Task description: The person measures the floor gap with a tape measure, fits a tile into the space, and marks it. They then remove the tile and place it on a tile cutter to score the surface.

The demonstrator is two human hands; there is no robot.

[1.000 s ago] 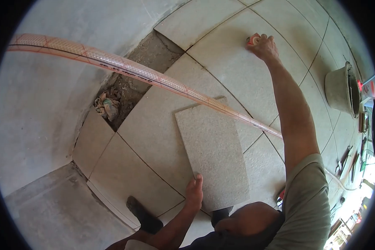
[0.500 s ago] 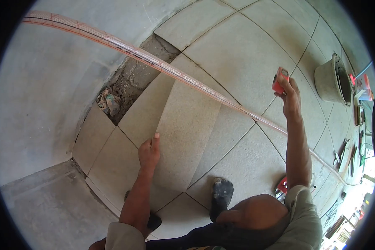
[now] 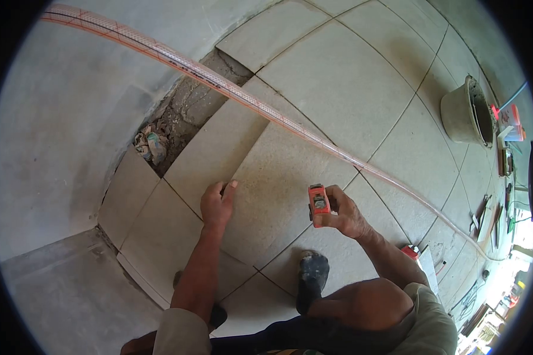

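A loose grey-beige floor tile (image 3: 272, 183) lies over the laid tiles in front of me, a little askew to their joints. My left hand (image 3: 217, 204) is closed at its left edge, thumb against the rim; the other fingers are partly hidden. In my right hand (image 3: 346, 216) is a red tape measure (image 3: 319, 204) with dark parts, gripped between thumb and fingers above the tile's right side. A clear braided hose (image 3: 243, 92) with reddish lines crosses over the tile's far corner.
Along the wall runs an untiled strip of rough mortar (image 3: 189, 106) with crumpled scrap (image 3: 152, 145) in it. A mortar-stained bucket (image 3: 461, 115) stands at right. Hand tools (image 3: 485, 216) lie farther right, and a red-and-white tool (image 3: 417, 254) sits beside my knee.
My right hand has brought the tape measure from the far right back toward me, over the loose tile's right side. My left hand stays at the tile's left edge, its thumb shifted slightly.
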